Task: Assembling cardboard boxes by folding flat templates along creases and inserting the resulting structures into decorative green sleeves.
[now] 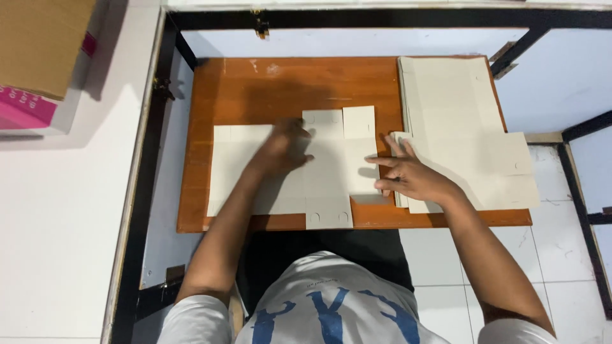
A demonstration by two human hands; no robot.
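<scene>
A flat, unfolded cream cardboard box blank (328, 169) lies across the middle of an orange-brown wooden table (255, 89). My left hand (288, 145) rests palm-down on the blank's middle, blurred. My right hand (408, 173) lies with fingers spread at the blank's right edge, touching the corner of a stack of the same cream blanks (459, 121) at the table's right side. Neither hand grips anything.
A black metal frame (357, 18) surrounds the table. A brown cardboard box (38, 44) with a pink and white package (29, 108) under it sits at the far left on a white surface. White floor tiles (561, 242) show at the right.
</scene>
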